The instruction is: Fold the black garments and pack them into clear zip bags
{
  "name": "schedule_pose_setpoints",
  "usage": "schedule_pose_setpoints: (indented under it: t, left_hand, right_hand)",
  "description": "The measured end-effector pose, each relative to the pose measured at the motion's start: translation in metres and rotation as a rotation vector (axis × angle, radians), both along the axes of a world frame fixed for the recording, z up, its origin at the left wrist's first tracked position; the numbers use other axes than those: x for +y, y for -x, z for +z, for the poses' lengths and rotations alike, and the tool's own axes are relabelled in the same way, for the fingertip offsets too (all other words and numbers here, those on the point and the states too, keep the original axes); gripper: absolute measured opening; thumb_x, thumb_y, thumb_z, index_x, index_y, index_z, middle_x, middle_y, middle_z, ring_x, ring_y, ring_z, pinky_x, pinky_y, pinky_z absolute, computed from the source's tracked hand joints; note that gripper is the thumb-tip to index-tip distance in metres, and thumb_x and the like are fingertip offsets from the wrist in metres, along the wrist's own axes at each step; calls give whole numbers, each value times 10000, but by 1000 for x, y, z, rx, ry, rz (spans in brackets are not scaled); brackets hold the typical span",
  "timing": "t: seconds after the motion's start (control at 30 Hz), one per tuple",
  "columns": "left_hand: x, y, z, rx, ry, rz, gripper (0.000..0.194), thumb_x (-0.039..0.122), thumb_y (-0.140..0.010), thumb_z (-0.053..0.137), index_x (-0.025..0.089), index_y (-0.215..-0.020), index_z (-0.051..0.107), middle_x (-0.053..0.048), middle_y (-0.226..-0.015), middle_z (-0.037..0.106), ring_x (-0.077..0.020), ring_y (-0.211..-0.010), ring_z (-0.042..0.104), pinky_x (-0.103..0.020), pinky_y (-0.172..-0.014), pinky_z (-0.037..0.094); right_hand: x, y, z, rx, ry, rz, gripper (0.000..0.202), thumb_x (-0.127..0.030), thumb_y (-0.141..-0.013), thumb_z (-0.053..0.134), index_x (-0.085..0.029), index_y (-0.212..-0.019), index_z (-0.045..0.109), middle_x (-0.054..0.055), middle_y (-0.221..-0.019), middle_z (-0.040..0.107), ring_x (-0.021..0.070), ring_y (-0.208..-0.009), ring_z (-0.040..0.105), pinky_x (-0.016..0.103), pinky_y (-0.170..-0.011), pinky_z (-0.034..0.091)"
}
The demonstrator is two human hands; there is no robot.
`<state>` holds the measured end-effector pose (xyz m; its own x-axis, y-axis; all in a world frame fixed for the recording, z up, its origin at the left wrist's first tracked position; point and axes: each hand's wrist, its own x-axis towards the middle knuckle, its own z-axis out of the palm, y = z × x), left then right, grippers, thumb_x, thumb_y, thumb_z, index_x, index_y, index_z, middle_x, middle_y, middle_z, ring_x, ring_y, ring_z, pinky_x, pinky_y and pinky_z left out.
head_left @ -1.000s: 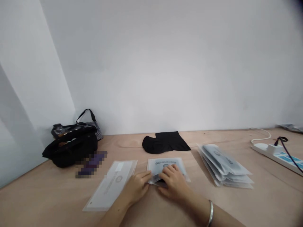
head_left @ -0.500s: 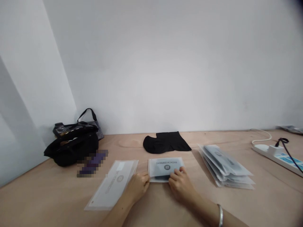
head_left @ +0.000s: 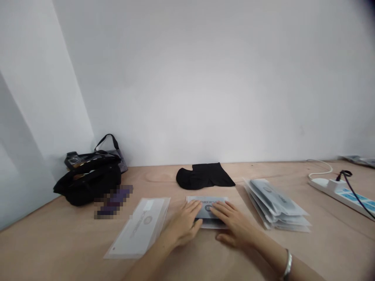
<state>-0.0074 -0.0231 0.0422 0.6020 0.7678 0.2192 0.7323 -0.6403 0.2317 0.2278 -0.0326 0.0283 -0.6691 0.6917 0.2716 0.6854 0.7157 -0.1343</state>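
A frosted plastic pouch (head_left: 208, 208) with a printed logo and dark contents lies on the table in front of me. My left hand (head_left: 184, 223) rests on its left part with the fingers spread. On its right part lies my right hand (head_left: 233, 223), fingers stretched out flat, thumb apart. To the left is a long, flat frosted pouch (head_left: 139, 230) with a similar logo. A stack of filled frosted pouches (head_left: 275, 201) sits on the right. Beyond the middle pouch lies a black cloth piece (head_left: 205, 176).
An open black bag (head_left: 88, 185) stands at the left, with a striped bag (head_left: 122, 164) behind it and a blurred purple item (head_left: 115, 200) beside it. A white power strip (head_left: 345, 194) with cables lies at the right. The wall (head_left: 187, 86) rises behind the table.
Both hands have moved from the pouch's lower edges onto its top, and their curled fingers have opened out flat. The middle pouch appears shifted slightly right.
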Motion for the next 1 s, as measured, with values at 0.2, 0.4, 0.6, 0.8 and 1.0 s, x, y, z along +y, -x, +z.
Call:
schedule_pose_setpoints:
  t: [0.2, 0.4, 0.6, 0.8, 1.0]
  left_hand:
    - [18, -12, -32, 50, 92, -24, 539, 447, -914, 163, 178, -1381, 158, -63, -1444, 170, -176, -1321, 119, -397, -1072, 113]
    - [18, -8, -39, -49, 168, -37, 541, 480, -908, 179, 205, -1374, 180, -41, -1440, 180, -163, -1320, 129, -401, -1081, 104]
    - [23, -5, -46, -440, 156, 187, 545, 466, -912, 152, 159, -1325, 330, -54, -1386, 336, -158, -1291, 239, -358, -1078, 176]
    - [36, 3, -55, -697, 217, 322, 567, 451, -922, 83, 130, -1311, 341, -74, -1351, 394, -153, -1248, 331, -346, -1049, 252]
    - [29, -3, -47, -443, 175, 312, 540, 448, -916, 119, 168, -1275, 410, -48, -1348, 402, -159, -1267, 296, -354, -1060, 220]
  right_hand:
    - [22, 9, -13, -48, 181, 104, 774, -567, -791, 419, -206, -1392, 90, 115, -1438, 135, 258, -1310, 116, 472, -1051, 99]
    - [23, 14, -18, -47, 155, 65, 636, -299, -821, 445, -219, -1383, 158, 102, -1414, 236, 239, -1292, 201, 465, -1042, 183]
    - [24, 30, -29, -52, -79, -61, 716, -12, -714, 424, -295, -1350, 259, 91, -1333, 408, 226, -1183, 413, 392, -941, 382]
    - [21, 9, 3, -8, -397, -403, 645, -28, -792, 355, -398, -1316, 293, 50, -1329, 408, 284, -1144, 431, 419, -834, 446]
    - [31, -39, 41, 55, -501, -993, 539, -115, -820, 338, -322, -1317, 344, 134, -1313, 395, 353, -1103, 420, 520, -839, 374]
